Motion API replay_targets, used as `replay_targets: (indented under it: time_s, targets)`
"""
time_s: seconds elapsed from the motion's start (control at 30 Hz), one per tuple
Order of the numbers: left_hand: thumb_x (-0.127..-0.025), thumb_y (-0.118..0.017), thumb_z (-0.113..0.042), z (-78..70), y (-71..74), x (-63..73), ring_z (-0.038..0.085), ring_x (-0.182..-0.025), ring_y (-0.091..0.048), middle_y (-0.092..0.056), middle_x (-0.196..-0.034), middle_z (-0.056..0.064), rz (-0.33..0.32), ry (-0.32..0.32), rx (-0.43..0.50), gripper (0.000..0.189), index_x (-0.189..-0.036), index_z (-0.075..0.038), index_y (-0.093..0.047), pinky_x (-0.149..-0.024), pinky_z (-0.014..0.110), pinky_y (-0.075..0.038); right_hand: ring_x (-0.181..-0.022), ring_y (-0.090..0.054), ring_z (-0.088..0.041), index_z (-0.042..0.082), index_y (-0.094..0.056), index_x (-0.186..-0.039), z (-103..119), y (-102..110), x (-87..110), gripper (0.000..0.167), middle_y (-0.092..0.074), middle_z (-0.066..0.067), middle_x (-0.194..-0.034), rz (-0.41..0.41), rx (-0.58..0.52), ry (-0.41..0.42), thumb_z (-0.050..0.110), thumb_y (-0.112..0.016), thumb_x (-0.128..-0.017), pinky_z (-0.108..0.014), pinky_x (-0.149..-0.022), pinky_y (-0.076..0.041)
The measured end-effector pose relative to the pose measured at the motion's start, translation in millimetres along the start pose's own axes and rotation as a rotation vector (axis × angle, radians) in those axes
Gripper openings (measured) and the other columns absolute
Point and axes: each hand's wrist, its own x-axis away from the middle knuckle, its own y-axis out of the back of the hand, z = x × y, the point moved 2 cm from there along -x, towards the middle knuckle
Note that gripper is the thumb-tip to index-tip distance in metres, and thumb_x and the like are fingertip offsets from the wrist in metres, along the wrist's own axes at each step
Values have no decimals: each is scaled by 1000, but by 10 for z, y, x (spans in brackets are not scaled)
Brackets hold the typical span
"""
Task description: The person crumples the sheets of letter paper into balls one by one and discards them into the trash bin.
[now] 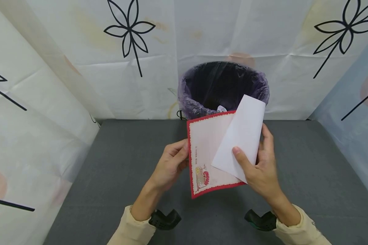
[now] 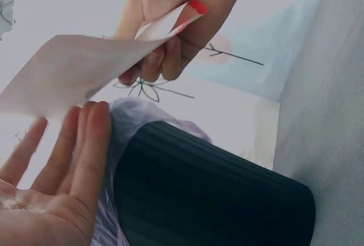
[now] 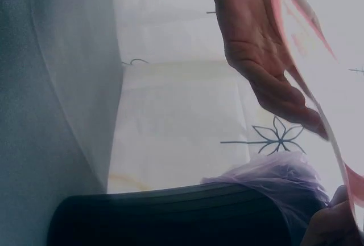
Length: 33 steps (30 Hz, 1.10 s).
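Observation:
A red-bordered sheet of paper (image 1: 214, 136) with a small printed picture at its lower left is held up above the grey table. Across its right side lies a plain white flap (image 1: 242, 132), which looks like the sheet's own back folded over. My left hand (image 1: 171, 163) pinches the sheet's left edge, thumb in front; in the left wrist view its long fingers (image 2: 91, 149) lie nearly straight against the paper. With its thumb pressed on the white flap, my right hand (image 1: 263, 166) grips the folded side, its other fingers behind.
Behind the sheet stands a dark trash bin (image 2: 210, 189) lined with a purple plastic bag (image 1: 184, 92). A crumpled whitish piece (image 1: 221, 109) shows inside near its front rim. Patterned white cloth (image 1: 135, 88) screens the back and sides of the grey table (image 1: 125, 153).

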Motion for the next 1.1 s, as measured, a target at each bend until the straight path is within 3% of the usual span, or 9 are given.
replay_targets:
  time_s: [0.1, 0.2, 0.27, 0.43, 0.67, 0.77, 0.93, 1.1]
  targets:
    - [-101, -61, -43, 12, -60, -23, 16, -101, -65, -65, -121, 11, -9, 55, -42, 67, -141, 10, -49, -83, 32, -59, -99, -71, -15, 6, -21, -158, 15, -7, 1, 89, -60, -14, -122, 7, 28, 6, -19, -64, -85, -27, -72, -59]
    - [-97, -67, -45, 26, -111, -42, 21, -108, -65, -61, -130, 21, -5, 110, -99, 77, -147, 9, -42, -89, 39, -58, -98, -71, -14, 7, -20, -159, 29, -22, 4, 91, -61, -13, -122, 23, 58, 8, -20, -64, -84, -26, -71, -60]
    - [-96, -70, -41, 38, -138, -53, 24, -108, -66, -60, -131, 24, -10, 131, -138, 74, -147, 6, -45, -91, 40, -57, -100, -69, -15, 8, -20, -159, 33, -38, 7, 92, -59, -13, -123, 38, 90, 15, -20, -64, -83, -25, -72, -59]
    - [-98, -71, -21, 73, -182, -76, 27, -106, -69, -66, -125, 19, -62, 141, -201, 50, -139, 3, -56, -91, 39, -57, -109, -60, -24, 12, -14, -161, 31, -79, 17, 89, -49, -15, -133, 99, 85, 20, -17, -58, -88, -23, -79, -57]
    - [-95, -71, -7, 100, -231, -87, 25, -99, -72, -70, -120, 17, -122, 100, -285, 42, -134, 2, -60, -83, 41, -60, -130, -36, -33, 15, -7, -162, 35, -92, 40, 75, -26, -13, -157, 138, -23, -44, -6, -40, -98, -26, -97, -42]
    - [-92, -72, -2, 117, -271, -97, 22, -95, -72, -71, -116, 16, -152, 80, -314, 41, -132, 1, -62, -80, 41, -61, -134, -30, -34, 14, -5, -162, 32, -100, 43, 71, -20, -12, -160, 144, -36, -43, -2, -35, -100, -30, -98, -37]
    - [-90, -75, -2, 146, -345, -122, 18, -91, -73, -72, -112, 14, -173, 35, -363, 40, -128, 0, -64, -74, 40, -62, -130, -33, -35, 15, -6, -162, 24, -116, 34, 66, -23, -13, -158, 145, -30, -40, 4, -33, -104, -31, -96, -39]
    - [-88, -81, -12, 157, -378, -125, 12, -89, -69, -72, -105, 4, -188, -16, -521, 42, -127, -5, -66, -69, 33, -60, -120, -42, -30, 15, -7, -163, 30, -107, 36, 62, -33, -12, -148, 161, 28, -37, 10, -32, -106, -30, -89, -43]
